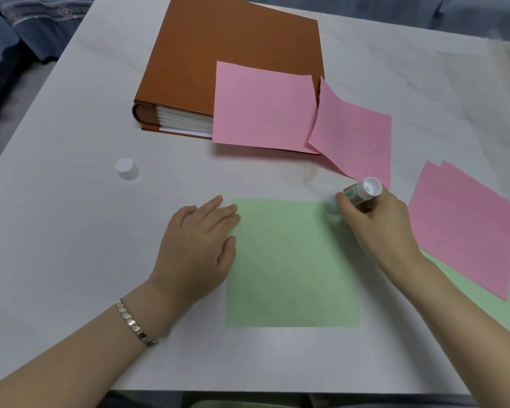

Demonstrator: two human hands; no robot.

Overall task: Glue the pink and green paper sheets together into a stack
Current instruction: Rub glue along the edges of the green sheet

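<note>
From the head view, your left hand [202, 240] lies flat and unclenched, fingertips and thumb pressing the left edge of the square green paper sheet [292, 266] against the pale marbled worktop [71, 245], probably so the sheet cannot slide as you rub glue on it. Your right hand [377, 219] grasps the white glue stick with a green label [358, 193], tilted so its working end meets the sheet's far right corner, which looks like where a pass of glue begins. The stick's small white cap [127, 169] stands apart on the left, out of the way. Two pink paper sheets [265, 107] lean off the brown hardcover album [218, 54] at the far side, their near edges resting on the worktop, within reach for laying on the glued green. More pink sheets [465, 228] rest over green ones [483, 301] at your right, apparently the waiting supply.
</note>
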